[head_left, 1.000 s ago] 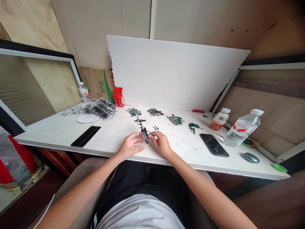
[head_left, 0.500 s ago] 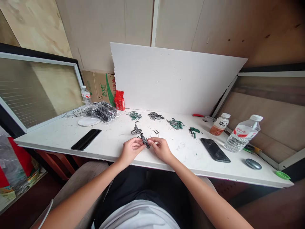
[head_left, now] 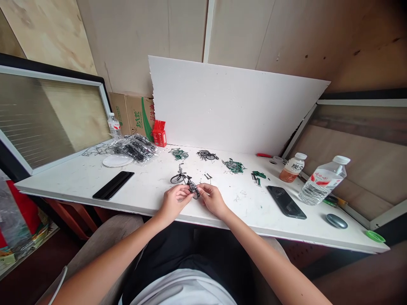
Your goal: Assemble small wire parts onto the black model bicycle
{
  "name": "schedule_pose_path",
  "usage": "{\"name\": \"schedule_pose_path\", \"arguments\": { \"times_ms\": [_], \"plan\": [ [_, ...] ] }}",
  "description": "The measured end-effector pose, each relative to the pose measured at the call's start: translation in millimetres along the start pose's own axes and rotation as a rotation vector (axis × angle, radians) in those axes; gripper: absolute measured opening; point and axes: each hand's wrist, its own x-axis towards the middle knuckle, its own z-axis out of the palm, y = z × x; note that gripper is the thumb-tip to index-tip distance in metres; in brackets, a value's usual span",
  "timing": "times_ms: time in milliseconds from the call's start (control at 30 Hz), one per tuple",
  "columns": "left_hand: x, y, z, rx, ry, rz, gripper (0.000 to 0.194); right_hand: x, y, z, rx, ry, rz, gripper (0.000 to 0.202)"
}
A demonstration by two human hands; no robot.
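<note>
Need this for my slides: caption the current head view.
Left hand and right hand hold a model bicycle at a white table.

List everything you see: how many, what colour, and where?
Model bicycle: 1, mostly dark, front middle
Wiry clusters: 3, two green, one black-grey, back middle
Loose pieces: several, green and dark, near clusters
Phones: 2, black, left and right
Water bottles: 2, clear, left and right
Drink bottle: 1, brown, right
Plastic bag: 1, clear, dark contents, left
Disc: 1, white, beside bag
Small box: 1, red, back left
Carton: 1, brown, beside small box
Slim object: 1, red, back right
Oval object: 1, grey, right
Ring: 1, green, far right
Table: 1, white, centre
Board: 1, white, behind table
Left hand: 1, bare, on bicycle
Right hand: 1, bare, on bicycle
</note>
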Motion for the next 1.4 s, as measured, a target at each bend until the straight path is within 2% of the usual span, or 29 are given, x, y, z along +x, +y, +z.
{"name": "schedule_pose_path", "arguments": {
  "times_ms": [333, 567, 1067, 1233, 1400],
  "plan": [
    [-0.8, -7.1, 0.7, 0.011, -0.004, 0.014, 0.035, -0.1, 2.5, -0.1, -0.003, 0.013, 0.015, 0.055],
    [-2.5, -11.4, 2.2, 0.021, -0.005, 0.098, 0.030, 1.3, 8.1, 0.2, -0.028, 0.013, 0.018, 0.057],
    [-1.7, -6.1, 1.3, 0.012, -0.017, 0.045, 0.030, -1.0, 7.4, 1.4, -0.049, 0.024, 0.002, 0.051],
    [-1.0, -5.1, 0.6, 0.005, 0.008, 0.047, 0.030, -1.1, 0.7, 1.7, -0.055, -0.001, -0.002, 0.054],
    [-0.6, -4.0, -0.4, 0.036, 0.041, 0.045, 0.029, -5.6, -16.0, 1.5, -0.033, -0.028, 0.022, 0.066]
  ]
}}
